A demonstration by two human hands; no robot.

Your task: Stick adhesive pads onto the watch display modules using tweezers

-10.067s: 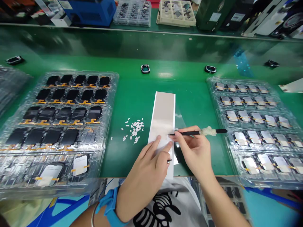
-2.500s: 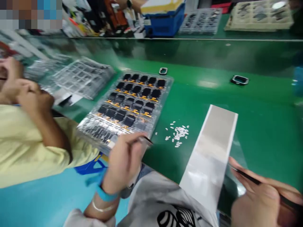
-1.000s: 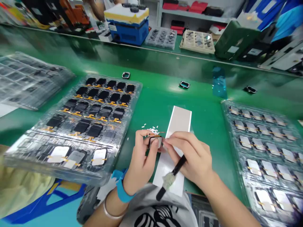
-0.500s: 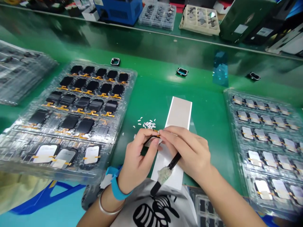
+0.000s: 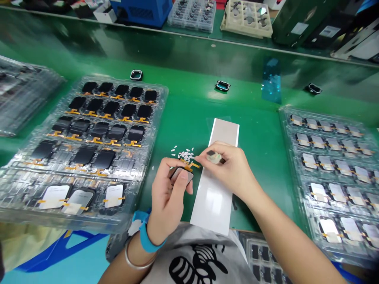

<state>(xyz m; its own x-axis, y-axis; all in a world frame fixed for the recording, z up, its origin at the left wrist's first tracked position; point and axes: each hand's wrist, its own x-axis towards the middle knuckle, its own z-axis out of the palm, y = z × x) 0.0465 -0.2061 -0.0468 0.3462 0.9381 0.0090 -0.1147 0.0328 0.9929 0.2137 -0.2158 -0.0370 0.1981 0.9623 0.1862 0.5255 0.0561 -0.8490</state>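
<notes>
My left hand [image 5: 168, 193] is closed around a small watch display [image 5: 181, 176], its pale back turned up and my thumb pressed on it. An orange flex cable [image 5: 187, 161] sticks out from the display's far edge. My right hand [image 5: 226, 165] is closed on a slim black tool with a pale wrapped part [image 5: 215, 157], seen nearly end-on. Its pinched fingertips are beside the cable's right end; whether they touch it I cannot tell. Small white pieces [image 5: 186, 154] lie scattered just beyond the display. Under my right hand stretches a long white-edged strip sheet [image 5: 211, 205].
On the left a clear tray [image 5: 161, 102] holds rows of black displays. A second clear tray [image 5: 288, 157], on the right, holds displays with pale backs. Along the back stand watch frames, one a black case [image 5: 222, 86]. A blue film [image 5: 271, 83] hangs nearby.
My hands have moved apart, the left one shifting left with the display. The tool has swung from pointing down towards me to nearly end-on. More of the flex cable shows.
</notes>
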